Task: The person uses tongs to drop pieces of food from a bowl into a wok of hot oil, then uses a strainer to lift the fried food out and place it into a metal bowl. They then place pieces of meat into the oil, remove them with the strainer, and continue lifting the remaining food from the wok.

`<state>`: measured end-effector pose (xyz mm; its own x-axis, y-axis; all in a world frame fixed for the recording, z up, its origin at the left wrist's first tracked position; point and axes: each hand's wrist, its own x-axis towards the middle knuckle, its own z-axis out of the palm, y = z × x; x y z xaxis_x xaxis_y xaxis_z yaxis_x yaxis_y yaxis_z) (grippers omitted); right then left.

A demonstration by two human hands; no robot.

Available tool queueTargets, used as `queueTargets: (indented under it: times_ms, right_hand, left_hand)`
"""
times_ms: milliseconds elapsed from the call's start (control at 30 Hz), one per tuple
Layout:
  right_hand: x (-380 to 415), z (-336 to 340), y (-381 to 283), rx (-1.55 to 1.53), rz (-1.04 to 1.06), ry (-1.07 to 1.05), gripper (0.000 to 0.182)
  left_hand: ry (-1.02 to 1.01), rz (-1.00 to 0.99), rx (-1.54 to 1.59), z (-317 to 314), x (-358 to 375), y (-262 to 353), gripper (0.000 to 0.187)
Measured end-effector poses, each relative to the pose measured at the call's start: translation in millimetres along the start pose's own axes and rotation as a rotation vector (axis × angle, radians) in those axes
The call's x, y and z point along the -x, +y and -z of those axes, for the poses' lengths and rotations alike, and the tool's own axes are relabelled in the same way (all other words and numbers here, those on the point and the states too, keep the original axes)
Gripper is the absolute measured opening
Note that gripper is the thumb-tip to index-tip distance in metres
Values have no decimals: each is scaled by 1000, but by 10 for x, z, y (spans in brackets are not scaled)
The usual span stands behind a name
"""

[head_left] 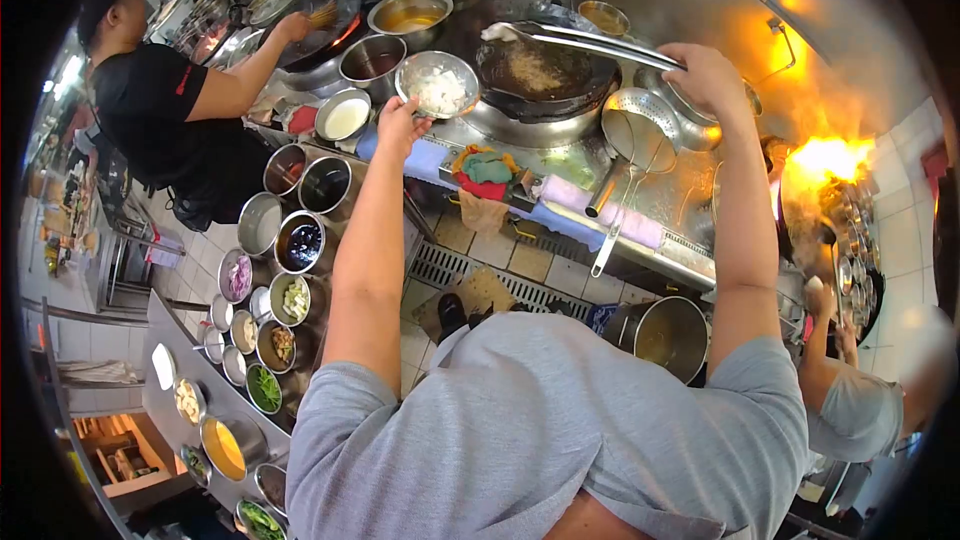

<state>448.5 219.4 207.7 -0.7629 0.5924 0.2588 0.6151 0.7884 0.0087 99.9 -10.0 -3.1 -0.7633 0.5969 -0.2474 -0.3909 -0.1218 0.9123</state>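
My left hand (402,128) grips the near edge of a small steel bowl (472,72), which holds chopped white pieces (436,93). Out to the right, my right hand (706,78) is closed around the handle end of long metal tongs (605,43). The tongs reach left across the far part of a dark wok (490,68), with a whitish lump (500,32) at their tips; what it is I cannot make out. Inside the wok lies a brownish patch (537,70). The bowl is just left of the wok.
A perforated skimmer (645,120) and a wire strainer (628,137) lie right of the wok. Pots of ingredients (301,242) line the left side. One co-worker (160,90) stirs at the left; another (850,400) works at the right near a tall flame (830,158). A large pot (672,335) stands low right.
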Motion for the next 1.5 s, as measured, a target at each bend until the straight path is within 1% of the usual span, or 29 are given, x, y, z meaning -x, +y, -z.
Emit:
queueTargets:
  times_ms: [33,67,133,167,233,267,333,400,433,500,533,600,667,733,800,833,900,933,1000,1067,1133,1167,1233,1267,1333,1367,1400,1467,1500]
  right_hand:
    - [-115,-150,97,-32,-41,-62,33]
    - [-238,-263,150,-26,-39,-53,33]
    - [-465,-491,165,13,-67,-428,31]
    - [-528,-608,115,17,-68,-428,31]
    - [-571,-713,-76,167,-190,-373,25]
    - [-579,-732,-126,172,-195,-381,25]
    - [-574,-468,-505,268,-302,-148,23]
    - [-499,-144,-797,302,-76,-67,25]
    - [-393,39,-1001,313,65,-10,27]
    - [-303,232,-1285,340,297,53,32]
    - [-282,294,-1467,350,284,50,32]
    - [-272,363,-1771,439,394,-53,31]
    - [-310,315,-1814,462,369,-88,32]
    - [-335,283,-1812,479,353,-115,32]
    - [-281,331,-1587,341,220,-70,34]
    - [-276,332,-1492,344,224,-68,34]
    - [-285,296,-1302,145,21,-82,35]
    - [-321,240,-1207,146,26,-76,35]
    - [-435,39,-1023,31,-128,-116,35]
    - [-696,-278,-925,37,-139,-128,34]
    - [-1056,-666,-872,78,-167,-382,34]
    - [-1211,-897,-836,77,-160,-388,34]
    - [-1367,-1107,-1023,231,-239,-272,32]
    - [-1431,-1127,-1052,225,-231,-273,32]
    - [-1271,-539,-1618,259,-301,-181,31]
    - [-1192,-415,-1689,296,-139,-118,25]
    - [-1071,-248,-1807,296,-137,-122,25]
    - [-828,22,-2106,340,201,-20,37]
    - [-759,46,-2230,343,195,-21,37]
  left_hand:
    - [-3,6,15,10,6,2,10]
    - [-7,-2,21,4,21,17,10]
    - [-43,1,36,1,33,33,9]
    - [-57,5,10,3,45,69,10]
    - [-75,2,-19,43,11,117,10]
    - [-93,0,-51,59,3,116,11]
    - [-77,-18,-63,110,-40,174,12]
    - [-113,-70,-260,184,-134,214,14]
    - [-146,-141,-292,208,-136,259,16]
    - [-212,-136,-319,249,-279,309,16]
    - [-265,-139,-346,225,-299,362,16]
    - [-304,-142,-392,193,-373,398,15]
    - [-342,-102,-381,186,-506,387,15]
    - [-317,-70,-359,239,-553,405,15]
    - [-281,44,-130,343,-669,359,15]
    - [-279,46,-105,396,-712,329,16]
    - [-250,63,-80,480,-759,276,16]
    - [-225,82,-58,519,-782,255,16]
    - [-227,87,-58,595,-785,219,15]
    - [-178,130,23,615,-742,185,13]
    - [-183,145,55,653,-722,158,11]
    - [-187,148,76,654,-670,183,12]
    - [-180,161,125,665,-605,221,12]
    - [-171,159,123,694,-591,270,12]
    - [-139,103,43,756,-547,352,12]
    - [-151,71,-45,835,-632,345,12]
    - [-147,75,-45,889,-650,393,12]
    - [-213,39,-201,950,-637,553,15]
    - [-264,74,-277,960,-669,610,16]
